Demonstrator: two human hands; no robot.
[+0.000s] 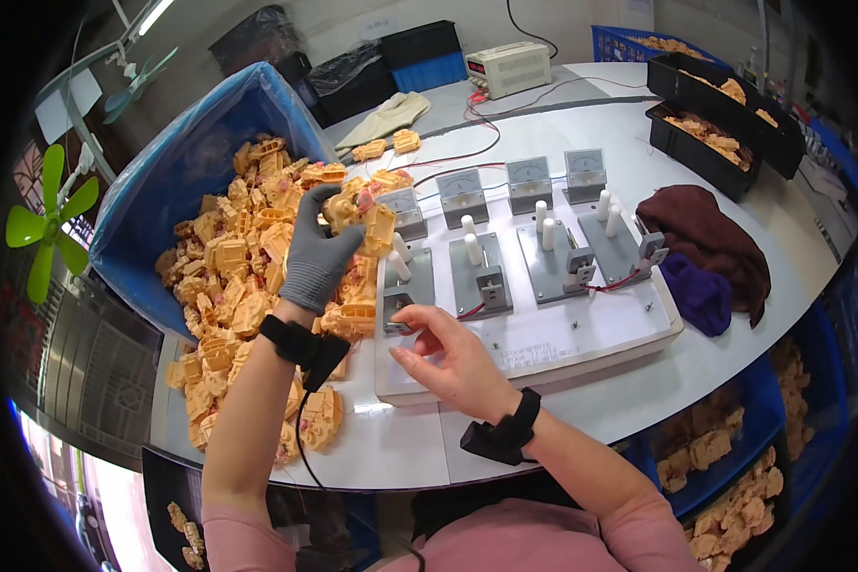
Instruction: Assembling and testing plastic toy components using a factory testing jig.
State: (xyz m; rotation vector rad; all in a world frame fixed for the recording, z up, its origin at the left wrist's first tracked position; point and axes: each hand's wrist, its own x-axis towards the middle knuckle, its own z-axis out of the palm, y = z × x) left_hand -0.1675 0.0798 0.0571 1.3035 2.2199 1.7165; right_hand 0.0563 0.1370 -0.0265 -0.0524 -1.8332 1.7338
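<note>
My left hand [316, 250], in a grey knitted glove, is closed around yellow-orange plastic housings [376, 229] with small pink-red parts showing. It holds them above the left end of a white test board [582, 334]. Bare, my right hand [453, 362] is at the board's left front corner, thumb and forefinger apart, with nothing visible between them. The forefinger is close to the small grey block of the leftmost fixture [413, 276]; whether they touch I cannot tell. Several grey plates with white posts [473, 250] stand along the board, each with a panel meter [462, 194] behind it.
A heap of similar housings [229, 257] spills from a blue-lined bin [176, 143] at left. Behind are a power supply [508, 69], wires and a pale glove [386, 122]. Brown cloth [710, 238] and purple cloth [696, 294] lie right, near black trays [701, 143]. A green fan [52, 224] stands far left.
</note>
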